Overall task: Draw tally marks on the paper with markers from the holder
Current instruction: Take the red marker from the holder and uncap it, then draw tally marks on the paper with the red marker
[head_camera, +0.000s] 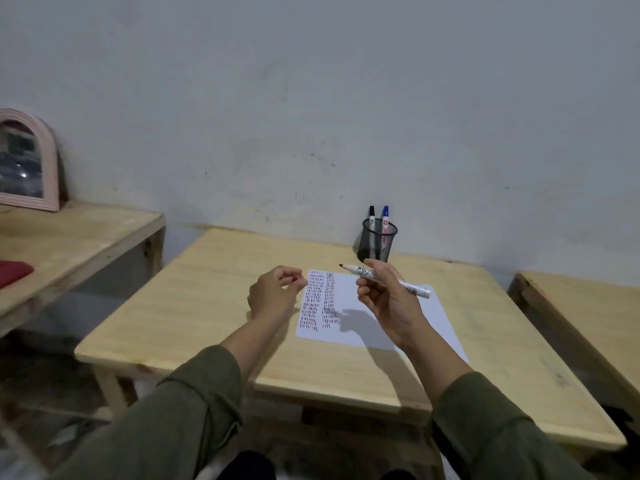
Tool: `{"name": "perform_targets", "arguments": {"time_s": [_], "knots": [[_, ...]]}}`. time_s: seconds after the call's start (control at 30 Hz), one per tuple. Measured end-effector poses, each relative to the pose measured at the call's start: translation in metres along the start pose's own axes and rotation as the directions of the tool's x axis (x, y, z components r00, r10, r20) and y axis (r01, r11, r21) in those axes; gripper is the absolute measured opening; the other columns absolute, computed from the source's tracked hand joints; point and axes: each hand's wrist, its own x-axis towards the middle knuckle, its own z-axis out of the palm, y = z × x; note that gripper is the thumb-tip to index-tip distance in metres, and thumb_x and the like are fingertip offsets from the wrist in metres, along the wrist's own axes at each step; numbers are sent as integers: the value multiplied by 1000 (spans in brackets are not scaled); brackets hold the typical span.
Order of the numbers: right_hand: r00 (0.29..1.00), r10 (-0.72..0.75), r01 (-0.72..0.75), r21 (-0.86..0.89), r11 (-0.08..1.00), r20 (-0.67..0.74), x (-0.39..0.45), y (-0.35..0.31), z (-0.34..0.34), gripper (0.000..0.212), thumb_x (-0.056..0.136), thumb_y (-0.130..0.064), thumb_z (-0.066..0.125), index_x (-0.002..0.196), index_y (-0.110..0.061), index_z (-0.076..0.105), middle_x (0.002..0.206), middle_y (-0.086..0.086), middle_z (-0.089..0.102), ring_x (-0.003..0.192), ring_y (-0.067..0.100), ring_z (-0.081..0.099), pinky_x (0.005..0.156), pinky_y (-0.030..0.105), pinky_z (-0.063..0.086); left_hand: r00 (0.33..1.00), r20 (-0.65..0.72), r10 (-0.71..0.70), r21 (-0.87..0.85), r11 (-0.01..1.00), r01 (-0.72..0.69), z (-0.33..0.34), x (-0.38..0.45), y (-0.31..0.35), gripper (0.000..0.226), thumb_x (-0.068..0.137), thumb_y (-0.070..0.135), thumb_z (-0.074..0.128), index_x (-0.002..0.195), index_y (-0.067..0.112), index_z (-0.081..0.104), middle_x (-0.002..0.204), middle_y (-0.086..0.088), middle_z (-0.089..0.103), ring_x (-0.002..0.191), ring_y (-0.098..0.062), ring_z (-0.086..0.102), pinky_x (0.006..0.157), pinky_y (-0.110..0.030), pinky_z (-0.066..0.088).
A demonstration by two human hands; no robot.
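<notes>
Right hand: we see our right hand (pixel 388 296) raised above the paper, fingers wrapped around a white marker with a red tip (pixel 384 276).
Red marker: uncapped, lying nearly level across our right fingers, its tip pointing toward our left hand and its tail sticking out past the far side of the right hand.
Left hand: our left hand (pixel 275 292) hovers just beside the paper's left edge, fingers curled in with fingertips pinched together; we glimpse something small and reddish between them but cannot tell what it is.
Paper: the white sheet (pixel 349 306) lies flat on the wooden table (pixel 207 306), below and between our two hands, with two columns of dark and red tally marks (pixel 318 299) close to our left hand.
Holder: the black mesh pen holder (pixel 378 240) stands just beyond our right hand, by the wall.
Markers in holder: a black-capped marker (pixel 372 223) and a blue-capped marker (pixel 385 221) stand upright in it, side by side.
Sleeves: olive-green sleeves (pixel 194 410) cover both our forearms short of the wrists.
</notes>
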Motion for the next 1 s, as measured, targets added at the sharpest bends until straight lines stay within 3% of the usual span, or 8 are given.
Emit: {"name": "perform_targets", "arguments": {"time_s": [0.13, 0.2, 0.3, 0.47, 0.73, 0.83, 1.0], "knots": [[998, 59, -61, -63, 996, -19, -4, 20, -8, 9, 93, -15, 54, 94, -10, 61, 63, 5, 63, 53, 12, 57, 53, 18, 50, 999, -8, -48, 152, 987, 49, 2, -4, -41, 13, 74, 26, 73, 69, 35, 65, 80, 12, 74, 83, -8, 71, 94, -40, 50], [997, 74, -77, -87, 993, -35, -5, 27, -12, 8, 92, -14, 55, 92, -10, 62, 63, 5, 63, 53, 12, 57, 53, 18, 49, 1000, -17, -10, 282, 959, 14, 2, -3, -49, 6, 76, 29, 71, 80, 33, 68, 89, 9, 76, 95, -11, 69, 100, -36, 40], [996, 66, -73, -128, 989, -62, -5, 37, -19, 7, 90, -12, 57, 89, -11, 64, 64, 6, 63, 53, 12, 57, 54, 19, 50, 1000, 3, 28, 373, 928, -27, 3, -2, -52, 14, 79, 32, 68, 93, 30, 69, 99, 9, 76, 102, -12, 65, 89, -30, 29], [993, 17, -56, -350, 935, -113, -6, 49, -24, 1, 84, -13, 67, 82, -13, 67, 66, 8, 58, 56, 13, 51, 53, 21, 45, 998, 24, 54, 404, 913, -59, 3, 2, -59, 24, 80, 34, 68, 103, 30, 68, 103, 9, 74, 107, -11, 64, 85, -29, 24], [988, -78, -11, -572, 820, -131, -6, 60, -27, 7, 81, -11, 66, 77, -15, 71, 68, -1, 63, 65, 11, 54, 55, 19, 40, 995, 49, 90, 471, 876, -103, 2, 2, -62, 55, 74, 53, 67, 122, 28, 59, 111, 10, 70, 114, -12, 59, 95, -33, 29], [988, -100, 11, -609, 793, -113, -7, 60, -25, 9, 85, -9, 61, 82, -8, 69, 68, 0, 62, 64, 8, 55, 49, 10, 41, 993, 70, 95, 466, 877, -117, 2, 4, -65, 62, 67, 55, 72, 122, 28, 58, 102, 13, 69, 112, -10, 60, 93, -34, 30], [992, -80, 3, -619, 785, -98, -9, 61, -25, 11, 85, -9, 61, 88, -2, 69, 70, 2, 62, 61, 6, 55, 47, 9, 41, 991, 72, 113, 454, 881, -133, 2, 3, -66, 65, 66, 54, 73, 123, 26, 56, 98, 15, 67, 108, -9, 60, 91, -33, 29]]}}
